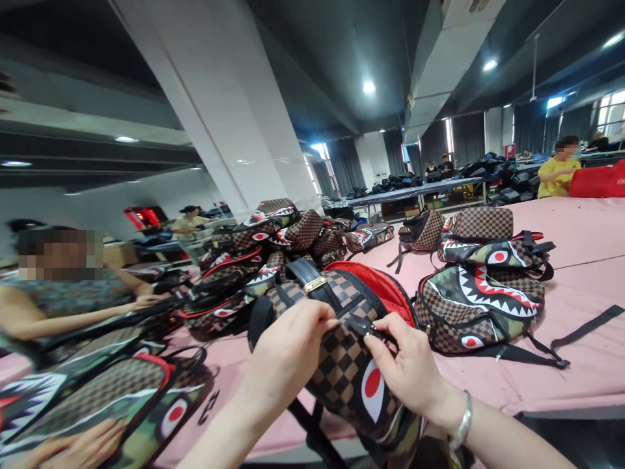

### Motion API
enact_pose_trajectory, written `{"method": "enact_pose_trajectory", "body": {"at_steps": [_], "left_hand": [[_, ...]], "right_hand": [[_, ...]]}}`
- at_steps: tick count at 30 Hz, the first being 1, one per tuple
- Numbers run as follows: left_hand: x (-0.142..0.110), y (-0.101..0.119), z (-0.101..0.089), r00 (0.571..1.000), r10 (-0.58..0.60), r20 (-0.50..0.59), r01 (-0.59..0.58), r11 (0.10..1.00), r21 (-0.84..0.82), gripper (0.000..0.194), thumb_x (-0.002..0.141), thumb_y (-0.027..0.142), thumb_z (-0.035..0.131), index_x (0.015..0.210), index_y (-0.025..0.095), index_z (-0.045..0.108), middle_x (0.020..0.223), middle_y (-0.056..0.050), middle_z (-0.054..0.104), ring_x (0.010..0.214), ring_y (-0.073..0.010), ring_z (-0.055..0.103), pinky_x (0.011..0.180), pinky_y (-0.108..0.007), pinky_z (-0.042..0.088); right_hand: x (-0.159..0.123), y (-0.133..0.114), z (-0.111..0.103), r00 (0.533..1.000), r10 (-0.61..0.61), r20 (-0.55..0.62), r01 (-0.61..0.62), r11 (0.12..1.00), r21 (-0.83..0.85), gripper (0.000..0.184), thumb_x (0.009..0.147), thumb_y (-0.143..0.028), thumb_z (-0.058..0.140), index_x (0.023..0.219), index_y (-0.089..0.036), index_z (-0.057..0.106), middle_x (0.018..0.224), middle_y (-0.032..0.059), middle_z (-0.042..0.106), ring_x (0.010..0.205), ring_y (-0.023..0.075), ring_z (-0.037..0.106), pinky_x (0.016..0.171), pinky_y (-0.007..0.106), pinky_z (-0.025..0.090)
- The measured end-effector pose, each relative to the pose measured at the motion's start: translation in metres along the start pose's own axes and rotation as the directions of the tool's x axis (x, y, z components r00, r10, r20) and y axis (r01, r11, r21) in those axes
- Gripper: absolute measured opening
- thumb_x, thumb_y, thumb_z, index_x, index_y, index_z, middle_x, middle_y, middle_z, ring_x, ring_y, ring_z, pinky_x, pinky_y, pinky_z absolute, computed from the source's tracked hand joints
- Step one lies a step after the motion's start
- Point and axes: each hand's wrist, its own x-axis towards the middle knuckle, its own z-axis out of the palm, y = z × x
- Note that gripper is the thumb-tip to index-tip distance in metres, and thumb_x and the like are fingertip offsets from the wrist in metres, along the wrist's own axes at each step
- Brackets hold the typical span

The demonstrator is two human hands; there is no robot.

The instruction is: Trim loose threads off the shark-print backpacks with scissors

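Between my hands stands a brown-and-black checkered backpack (336,368) with a red-and-white eye patch. Its top gapes, showing red lining (393,290). A black top strap with a gold buckle (314,284) lies beyond my left hand. My left hand (288,345) is closed, thumb and fingers pinched against the backpack's upper face; the exact bit gripped is partly hidden. With thumb and fingertips, my right hand (410,365) pinches a short black tab (360,324) that carries small shiny metal bits. A silver bracelet (465,420) circles my right wrist.
Shark-mouth backpacks (483,306) lie to the right, one strap trailing over the pink table (576,378). More backpacks (293,228) are heaped behind. At left, another person (63,293) sits by bags, and another person's hand (92,443) rests on a camouflage backpack (141,391).
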Motion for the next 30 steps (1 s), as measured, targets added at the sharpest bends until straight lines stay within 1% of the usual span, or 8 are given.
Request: {"method": "enact_pose_trajectory", "body": {"at_steps": [2, 4, 11, 19, 22, 25, 27, 30], "left_hand": [[-0.003, 0.000, 0.004, 0.993, -0.062, -0.101, 0.061, 0.998, -0.009, 0.014, 0.084, 0.020, 0.041, 0.072, 0.020, 0.049, 0.065, 0.001, 0.057, 0.057, -0.0136, 0.055, 0.054, -0.023, 0.043], [-0.005, -0.001, 0.005, 0.987, -0.078, -0.141, 0.077, 0.997, -0.014, 0.011, 0.083, 0.019, 0.042, 0.073, 0.021, 0.048, 0.066, 0.001, 0.058, 0.057, -0.0131, 0.056, 0.054, -0.023, 0.043], [-0.006, -0.003, 0.005, 0.986, -0.075, -0.146, 0.072, 0.997, -0.030, 0.011, 0.082, 0.016, 0.042, 0.074, 0.021, 0.048, 0.065, 0.002, 0.057, 0.056, -0.0116, 0.055, 0.054, -0.021, 0.042], [-0.005, -0.002, 0.007, 0.987, -0.048, -0.154, 0.047, 0.999, -0.012, 0.010, 0.083, 0.019, 0.043, 0.075, 0.022, 0.048, 0.066, 0.003, 0.057, 0.056, -0.0117, 0.055, 0.053, -0.021, 0.042], [-0.005, -0.004, 0.006, 0.986, -0.049, -0.161, 0.050, 0.999, -0.002, 0.011, 0.083, 0.022, 0.043, 0.074, 0.022, 0.049, 0.066, 0.002, 0.058, 0.055, -0.0126, 0.055, 0.053, -0.022, 0.042], [-0.006, -0.006, 0.006, 0.986, -0.054, -0.156, 0.054, 0.999, -0.003, 0.011, 0.083, 0.024, 0.043, 0.075, 0.022, 0.049, 0.066, 0.002, 0.058, 0.056, -0.0131, 0.056, 0.053, -0.023, 0.042], [-0.007, -0.006, 0.006, 0.985, -0.053, -0.162, 0.054, 0.999, 0.004, 0.010, 0.083, 0.023, 0.042, 0.076, 0.022, 0.049, 0.067, 0.002, 0.059, 0.057, -0.0134, 0.057, 0.055, -0.023, 0.043], [-0.006, -0.006, 0.008, 0.983, -0.050, -0.177, 0.053, 0.999, 0.011, 0.009, 0.083, 0.023, 0.043, 0.077, 0.022, 0.049, 0.068, 0.002, 0.059, 0.058, -0.0133, 0.057, 0.055, -0.022, 0.043]], "right_hand": [[0.002, -0.003, 0.000, 1.000, -0.012, 0.028, 0.013, 0.999, -0.051, 0.012, 0.087, -0.027, 0.047, 0.091, -0.019, 0.054, 0.074, 0.0006, 0.063, 0.063, 0.0128, 0.058, 0.059, 0.021, 0.041], [0.005, -0.007, 0.001, 0.998, -0.035, 0.055, 0.041, 0.993, -0.112, 0.012, 0.087, -0.029, 0.048, 0.091, -0.019, 0.054, 0.073, 0.0001, 0.063, 0.062, 0.0130, 0.058, 0.057, 0.021, 0.039], [0.014, -0.013, 0.003, 0.986, -0.095, 0.139, 0.128, 0.959, -0.252, 0.016, 0.089, -0.031, 0.044, 0.085, -0.019, 0.053, 0.074, 0.0018, 0.064, 0.065, 0.0150, 0.061, 0.056, 0.022, 0.036], [0.015, -0.010, 0.005, 0.985, -0.104, 0.139, 0.124, 0.982, -0.140, 0.015, 0.088, -0.031, 0.046, 0.090, -0.020, 0.055, 0.079, 0.0018, 0.065, 0.068, 0.0146, 0.061, 0.060, 0.021, 0.039], [0.017, -0.006, 0.002, 0.990, -0.079, 0.116, 0.082, 0.997, -0.015, 0.015, 0.088, -0.030, 0.046, 0.083, -0.019, 0.055, 0.073, 0.0002, 0.062, 0.064, 0.0122, 0.058, 0.059, 0.020, 0.040], [0.015, 0.001, -0.002, 0.999, -0.012, 0.038, 0.007, 0.992, 0.125, 0.016, 0.087, -0.030, 0.046, 0.081, -0.018, 0.054, 0.069, -0.0008, 0.059, 0.062, 0.0106, 0.056, 0.058, 0.018, 0.041], [0.013, 0.004, -0.003, 1.000, 0.003, 0.023, -0.006, 0.991, 0.131, 0.014, 0.086, -0.030, 0.048, 0.083, -0.018, 0.054, 0.071, -0.0005, 0.060, 0.063, 0.0107, 0.057, 0.058, 0.018, 0.042], [0.012, 0.002, 0.000, 0.996, -0.041, 0.074, 0.039, 0.999, 0.022, 0.014, 0.084, -0.031, 0.051, 0.089, -0.018, 0.054, 0.074, 0.0001, 0.062, 0.061, 0.0114, 0.057, 0.057, 0.019, 0.040]]}}
